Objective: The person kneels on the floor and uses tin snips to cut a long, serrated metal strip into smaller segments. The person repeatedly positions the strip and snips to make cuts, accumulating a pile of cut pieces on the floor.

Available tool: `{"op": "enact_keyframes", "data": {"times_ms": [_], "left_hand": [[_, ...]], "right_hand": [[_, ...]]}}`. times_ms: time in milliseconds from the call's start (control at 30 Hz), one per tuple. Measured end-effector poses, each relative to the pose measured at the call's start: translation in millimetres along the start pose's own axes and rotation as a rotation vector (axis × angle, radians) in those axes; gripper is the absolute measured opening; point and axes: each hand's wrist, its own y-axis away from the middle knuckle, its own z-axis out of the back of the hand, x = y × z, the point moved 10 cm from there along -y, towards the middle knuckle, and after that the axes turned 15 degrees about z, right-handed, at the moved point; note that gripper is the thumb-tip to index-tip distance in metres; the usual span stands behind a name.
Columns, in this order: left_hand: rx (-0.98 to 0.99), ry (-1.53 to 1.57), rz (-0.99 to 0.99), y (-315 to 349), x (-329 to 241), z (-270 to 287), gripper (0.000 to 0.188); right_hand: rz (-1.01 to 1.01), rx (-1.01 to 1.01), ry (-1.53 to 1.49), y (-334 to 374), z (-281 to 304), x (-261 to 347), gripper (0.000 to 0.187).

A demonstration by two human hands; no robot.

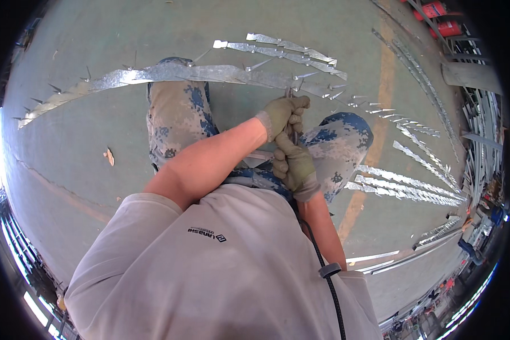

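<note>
The gloved left hand is closed around the upper end of a thin metal tool, just under the long spiked metal strip stretched across the knees. The gloved right hand grips the tool's lower part; more spiked strips lie on the green floor to the right

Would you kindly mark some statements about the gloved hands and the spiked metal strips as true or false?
1. Both hands wear gloves: left hand, right hand. True.
2. The long spiked strip lies across the person's knees. True.
3. The floor is red. False; it is green, with a yellow line.
4. The trousers are plain black. False; they are a blue and beige camouflage pattern.
5. More spiked strips lie on the right. True.
</note>
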Motion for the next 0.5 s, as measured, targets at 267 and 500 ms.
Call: {"op": "enact_keyframes", "data": {"times_ms": [267,500], "left_hand": [[0.486,0.16,0.029,-14,2,-4,0.015],[0.033,-0.108,-0.091,24,-8,8,0.026]], "right_hand": [[0.222,-0.155,0.423,-4,-4,11,0.024],[0.099,-0.029,0.16,-9,4,0,0.025]]}}
